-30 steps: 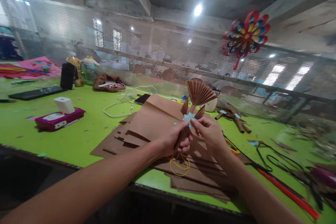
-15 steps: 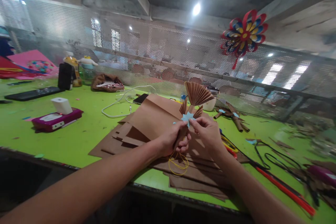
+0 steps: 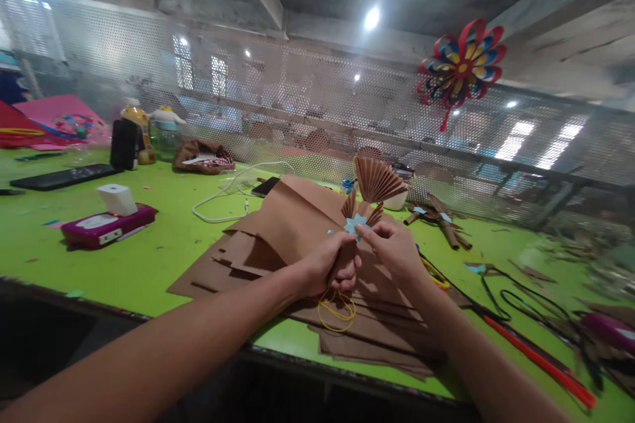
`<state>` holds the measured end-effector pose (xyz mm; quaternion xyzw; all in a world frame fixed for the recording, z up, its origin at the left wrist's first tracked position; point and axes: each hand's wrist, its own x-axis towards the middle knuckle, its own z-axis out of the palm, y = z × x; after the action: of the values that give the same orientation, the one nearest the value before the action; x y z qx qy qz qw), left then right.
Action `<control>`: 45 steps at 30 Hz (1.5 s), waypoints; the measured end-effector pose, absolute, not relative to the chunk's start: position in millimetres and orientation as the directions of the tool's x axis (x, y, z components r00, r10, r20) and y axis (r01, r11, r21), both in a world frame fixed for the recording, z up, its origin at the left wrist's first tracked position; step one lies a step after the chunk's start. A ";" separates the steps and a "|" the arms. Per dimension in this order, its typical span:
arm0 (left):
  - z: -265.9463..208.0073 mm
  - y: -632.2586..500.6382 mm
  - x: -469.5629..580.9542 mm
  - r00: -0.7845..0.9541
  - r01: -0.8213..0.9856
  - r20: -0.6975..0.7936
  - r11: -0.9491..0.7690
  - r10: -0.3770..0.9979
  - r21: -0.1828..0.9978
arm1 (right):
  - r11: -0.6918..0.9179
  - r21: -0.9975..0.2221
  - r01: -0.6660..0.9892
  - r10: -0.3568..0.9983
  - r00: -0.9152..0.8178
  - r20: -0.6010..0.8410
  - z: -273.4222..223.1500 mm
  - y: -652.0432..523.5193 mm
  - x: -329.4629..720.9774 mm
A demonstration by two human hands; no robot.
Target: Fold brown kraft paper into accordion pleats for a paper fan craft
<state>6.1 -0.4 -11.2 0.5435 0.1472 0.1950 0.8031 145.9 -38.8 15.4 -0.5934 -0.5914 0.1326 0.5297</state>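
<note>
1. the pleated paper piece (image 3: 380, 180) stands raised above the brown paper sheets (image 3: 292, 211), its big fan at the top and two smaller fans lower down; being held clear of the stack probably keeps the folds from getting crushed.
2. the blue star (image 3: 355, 225) sits at the front, where the smaller fans meet the stem, and seems placed to cover that join.
3. the left hand (image 3: 333, 264) wraps the stem below the star: fingers curled right round, thumb lying up towards the star's lower edge. this looks like the steadying grip, low enough to leave the star's face reachable.
4. the right hand (image 3: 397, 248) comes in from the other side, thumb and forefinger brought nearly together on the star's lower right edge, other fingers bent in. it seems to be a light pinch; how hard it presses i cannot tell.
5. both hands meet close together at the star, likely so one can brace while the other works the edge.
6. a loop of yellow string (image 3: 337, 312) hangs just below the left hand, over the sheets; its upper end is hidden, so i cannot tell what it is fixed to.
</note>
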 end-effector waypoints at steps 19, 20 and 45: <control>-10.5 -2.5 7.1 0.882 -0.154 -0.024 0.336 0.471 0.929 | 0.192 -0.800 0.568 0.828 0.344 0.443 14.2 -36.5 138.9; -10.3 -1.9 7.0 0.881 -0.156 -0.021 0.333 0.472 0.930 | 0.193 -0.808 0.557 0.831 0.345 0.437 14.1 -36.8 138.8; -8.3 1.2 4.5 0.903 -0.188 0.011 0.372 0.429 0.909 | 0.235 -0.913 0.333 0.903 0.274 0.332 13.2 -41.2 133.6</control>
<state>4.5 1.2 -8.3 0.5280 0.1141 0.1878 0.8203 133.6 -41.2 13.2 -0.5648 -0.5470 0.2526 0.5640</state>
